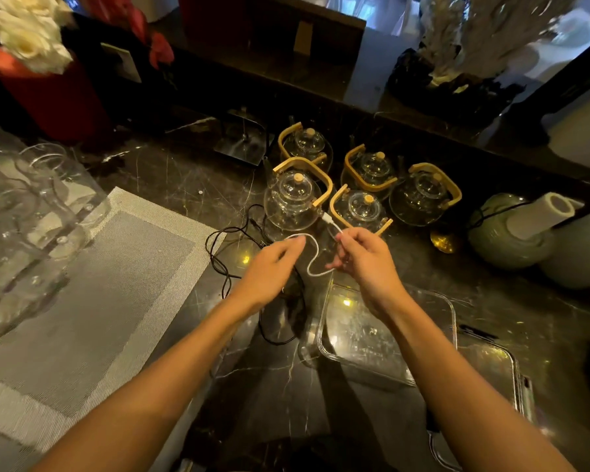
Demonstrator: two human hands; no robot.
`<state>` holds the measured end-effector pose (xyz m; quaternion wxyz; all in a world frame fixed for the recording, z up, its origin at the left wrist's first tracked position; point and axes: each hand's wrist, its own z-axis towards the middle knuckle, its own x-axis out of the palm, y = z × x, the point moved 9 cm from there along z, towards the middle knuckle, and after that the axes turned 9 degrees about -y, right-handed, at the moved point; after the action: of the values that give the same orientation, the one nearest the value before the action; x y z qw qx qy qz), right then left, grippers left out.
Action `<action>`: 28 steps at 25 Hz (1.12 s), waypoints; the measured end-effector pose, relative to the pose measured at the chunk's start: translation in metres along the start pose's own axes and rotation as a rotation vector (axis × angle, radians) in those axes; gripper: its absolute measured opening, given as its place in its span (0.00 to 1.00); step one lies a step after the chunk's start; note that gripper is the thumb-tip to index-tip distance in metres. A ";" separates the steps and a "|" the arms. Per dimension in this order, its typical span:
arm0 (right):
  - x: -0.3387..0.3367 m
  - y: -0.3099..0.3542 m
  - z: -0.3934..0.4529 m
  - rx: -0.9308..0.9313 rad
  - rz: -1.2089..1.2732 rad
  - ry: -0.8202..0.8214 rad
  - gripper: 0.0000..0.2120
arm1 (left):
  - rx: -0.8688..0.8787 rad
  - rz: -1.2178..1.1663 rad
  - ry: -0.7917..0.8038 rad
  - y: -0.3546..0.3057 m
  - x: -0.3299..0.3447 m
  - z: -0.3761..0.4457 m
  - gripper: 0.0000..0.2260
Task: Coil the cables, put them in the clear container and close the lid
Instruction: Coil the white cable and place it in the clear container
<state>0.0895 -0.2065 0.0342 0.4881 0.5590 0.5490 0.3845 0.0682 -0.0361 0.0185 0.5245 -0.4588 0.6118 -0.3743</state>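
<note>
A short white cable (313, 258) hangs in a loop between my two hands above the dark marble counter. My left hand (269, 267) pinches one end of it. My right hand (365, 258) grips the other end near its white plug (327, 219). A thin black cable (218, 257) lies loose on the counter under and left of my left hand. The clear container (324, 321) stands open below my right forearm. Its clear lid (511, 379) lies to the right of it.
Several glass teapots (292, 199) with wooden handles stand just behind my hands. A grey woven placemat (92, 294) lies at left, with clear glassware (24, 212) beyond it. Green-white ceramic vessels (511, 233) sit at right. A red flower pot (55, 97) stands far left.
</note>
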 end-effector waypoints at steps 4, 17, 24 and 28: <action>0.009 0.003 -0.043 0.121 0.182 0.099 0.10 | 0.047 -0.061 0.095 -0.056 0.022 -0.011 0.17; -0.004 -0.007 -0.101 0.259 0.367 0.316 0.15 | -0.017 -0.599 0.197 -0.111 0.062 -0.033 0.22; 0.002 -0.005 -0.089 0.204 0.255 0.359 0.25 | -0.095 -1.031 0.383 -0.174 0.061 -0.043 0.23; -0.006 0.022 -0.068 0.232 0.308 0.425 0.20 | -0.205 -1.065 0.523 -0.170 0.065 -0.049 0.26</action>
<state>0.0288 -0.2024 0.0719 0.2309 0.5947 0.5880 0.4972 0.0469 -0.1503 0.1668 0.0499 -0.6430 0.4393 -0.6253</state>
